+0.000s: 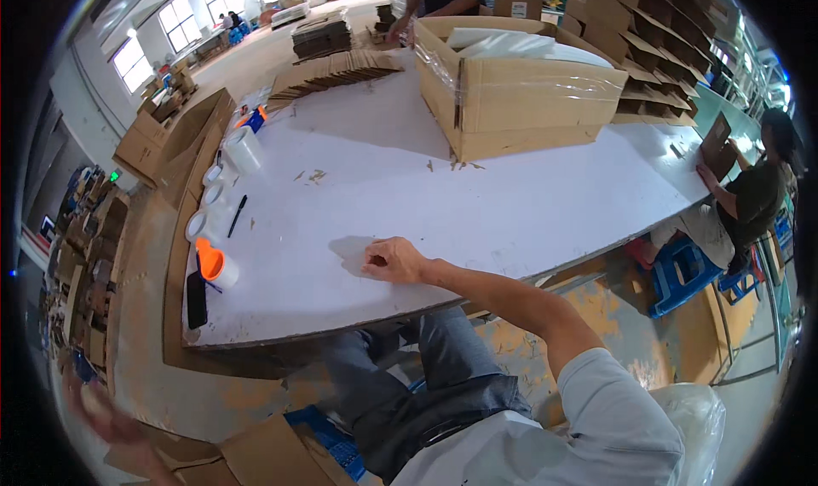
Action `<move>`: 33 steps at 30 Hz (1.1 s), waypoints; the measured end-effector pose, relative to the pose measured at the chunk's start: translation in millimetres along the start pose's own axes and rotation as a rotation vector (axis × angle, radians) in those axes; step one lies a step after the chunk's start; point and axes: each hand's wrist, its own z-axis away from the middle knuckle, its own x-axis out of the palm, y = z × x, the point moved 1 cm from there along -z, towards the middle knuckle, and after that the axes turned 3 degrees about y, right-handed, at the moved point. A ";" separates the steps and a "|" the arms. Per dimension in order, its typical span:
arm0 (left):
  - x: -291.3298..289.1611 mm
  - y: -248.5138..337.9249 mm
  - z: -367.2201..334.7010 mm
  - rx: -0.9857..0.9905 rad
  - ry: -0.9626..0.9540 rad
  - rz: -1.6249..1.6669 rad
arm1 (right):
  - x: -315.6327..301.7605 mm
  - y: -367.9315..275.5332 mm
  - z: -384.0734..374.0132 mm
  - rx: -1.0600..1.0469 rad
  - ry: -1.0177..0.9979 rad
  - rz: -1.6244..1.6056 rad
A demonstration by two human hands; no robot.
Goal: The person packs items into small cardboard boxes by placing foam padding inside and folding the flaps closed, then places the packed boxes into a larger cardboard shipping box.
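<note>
My right hand [394, 260] rests on the white tabletop [341, 196] near its front edge. Its fingers are curled into a loose fist, and nothing shows in them. Far out at the lower left, my left hand [106, 414] is smeared by motion, so its fingers cannot be made out. It is off the table, close to brown cardboard [264, 452] beside my seat. A black pen [238, 216] lies on the tabletop to the left of my right hand.
White tape rolls [243, 149], an orange-and-white tape dispenser [216, 264] and a black phone [197, 300] line the left edge. A large open carton [528, 103] with white sheets stands at the back. Flat cardboard pieces [332, 75] lie behind. A person [754, 188] sits at the right; another stands behind the carton.
</note>
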 end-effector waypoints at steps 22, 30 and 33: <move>343.7 226.8 146.2 -0.549 -0.742 0.534 | -193.8 118.0 82.9 0.674 0.455 0.601; 354.1 232.4 141.6 -0.385 -0.804 0.409 | -193.6 116.8 81.7 0.668 0.407 0.604; 355.2 232.4 144.0 -0.361 -0.779 0.413 | -192.8 118.6 82.5 0.579 0.451 0.641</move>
